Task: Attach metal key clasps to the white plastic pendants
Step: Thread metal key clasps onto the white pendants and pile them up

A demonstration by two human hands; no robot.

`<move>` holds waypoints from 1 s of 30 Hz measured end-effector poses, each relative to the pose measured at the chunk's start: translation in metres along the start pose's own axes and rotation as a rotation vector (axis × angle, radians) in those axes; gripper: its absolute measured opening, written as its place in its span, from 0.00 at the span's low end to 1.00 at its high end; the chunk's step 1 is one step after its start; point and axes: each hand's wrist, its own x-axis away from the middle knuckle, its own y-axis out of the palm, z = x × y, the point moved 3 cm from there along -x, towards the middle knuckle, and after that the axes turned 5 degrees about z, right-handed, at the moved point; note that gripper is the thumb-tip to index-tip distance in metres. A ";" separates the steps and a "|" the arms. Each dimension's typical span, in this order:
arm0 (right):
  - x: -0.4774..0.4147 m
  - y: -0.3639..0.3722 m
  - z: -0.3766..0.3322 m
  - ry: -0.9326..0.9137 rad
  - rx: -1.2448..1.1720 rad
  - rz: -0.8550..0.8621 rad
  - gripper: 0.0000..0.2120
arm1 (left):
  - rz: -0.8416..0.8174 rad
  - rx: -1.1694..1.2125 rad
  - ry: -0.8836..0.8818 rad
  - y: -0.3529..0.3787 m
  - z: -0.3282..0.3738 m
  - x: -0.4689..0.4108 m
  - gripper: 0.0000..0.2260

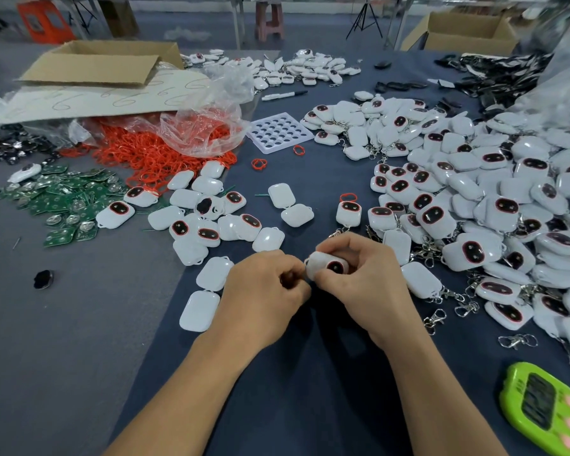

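Fitting step in hand: right grip (369, 278) curled round one white pendant (328, 265) above the table (310, 373), left grip (264, 291) pinching its loop end, clasp hidden; next move likely calls for threading the ring through.

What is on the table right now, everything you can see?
held pendant: one, white, between hands
pendants: big pile, white, right; more left-centre
clasps: several, silver, near right
rings: heap, red, left
circuit boards: pile, green, left
tray: one, white, centre
marker: one, black-and-white, beyond tray
box: one, brown, far left
timer: one, green, near right
left hand: curled at pendant's end, grip hidden
right hand: grips held pendant
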 end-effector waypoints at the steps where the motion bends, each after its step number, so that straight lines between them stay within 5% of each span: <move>1: 0.000 -0.001 0.000 0.001 -0.012 -0.013 0.11 | -0.007 -0.003 0.000 0.000 0.000 0.000 0.04; 7: -0.001 0.003 0.000 -0.057 0.144 -0.045 0.20 | -0.026 0.012 -0.040 -0.001 -0.002 -0.003 0.03; 18: 0.000 0.006 0.000 -0.041 0.131 -0.001 0.08 | -0.062 -0.054 0.068 -0.002 0.005 -0.003 0.04; 26: -0.002 0.005 -0.006 -0.041 0.233 -0.038 0.11 | 0.118 -0.241 0.322 0.001 0.013 0.004 0.02; 30: -0.003 0.003 -0.004 0.014 0.192 -0.046 0.10 | 0.243 -0.269 0.423 0.004 0.013 0.007 0.10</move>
